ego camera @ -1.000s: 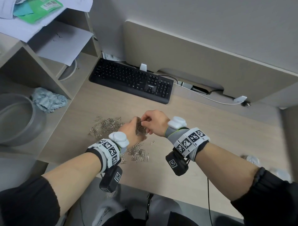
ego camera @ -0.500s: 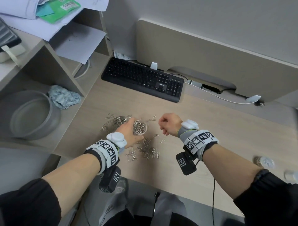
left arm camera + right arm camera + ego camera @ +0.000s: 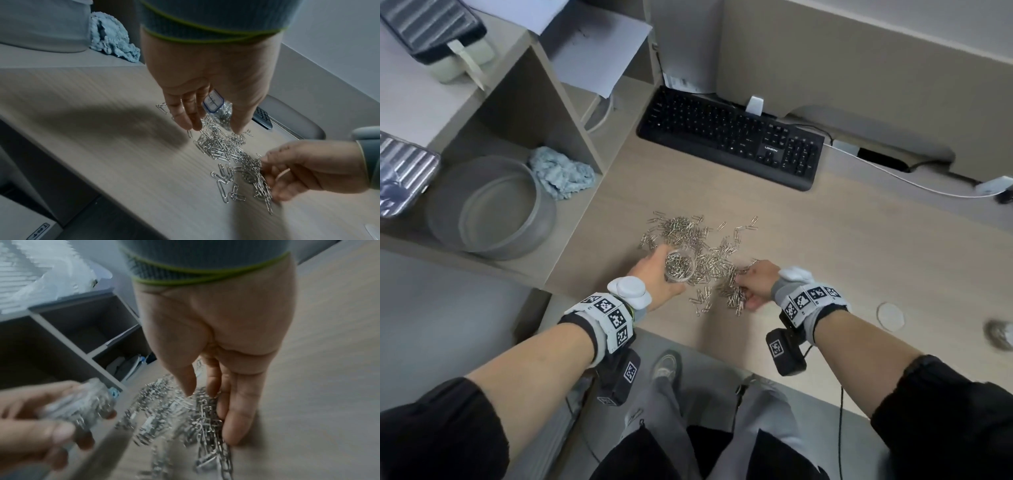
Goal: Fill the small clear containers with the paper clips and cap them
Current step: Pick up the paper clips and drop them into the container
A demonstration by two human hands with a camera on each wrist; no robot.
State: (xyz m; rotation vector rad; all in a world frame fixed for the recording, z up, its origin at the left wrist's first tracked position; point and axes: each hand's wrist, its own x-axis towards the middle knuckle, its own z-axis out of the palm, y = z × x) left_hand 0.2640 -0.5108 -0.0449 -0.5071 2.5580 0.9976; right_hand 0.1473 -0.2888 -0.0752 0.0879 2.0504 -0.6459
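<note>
My left hand (image 3: 655, 272) grips a small clear container (image 3: 680, 266), upright and open-topped, partly filled with silver paper clips. The left wrist view shows its blue-bordered label (image 3: 212, 101) between thumb and fingers. A loose pile of paper clips (image 3: 688, 236) spreads over the desk behind and between my hands. My right hand (image 3: 748, 287) is down on the near right part of the pile, where its thumb and fingers pinch a bunch of clips (image 3: 254, 173). A round clear cap (image 3: 890, 316) lies on the desk to the right.
A black keyboard (image 3: 729, 137) lies at the back of the desk. Left of the desk, a shelf holds a grey bowl (image 3: 493, 209) and a crumpled blue cloth (image 3: 561, 173). Another small container (image 3: 998, 334) sits blurred at the right edge. The desk's front edge runs just under my wrists.
My right hand left the container's mouth and dropped to the clips on the desk at the right. My left hand kept the container and sank closer to the pile.
</note>
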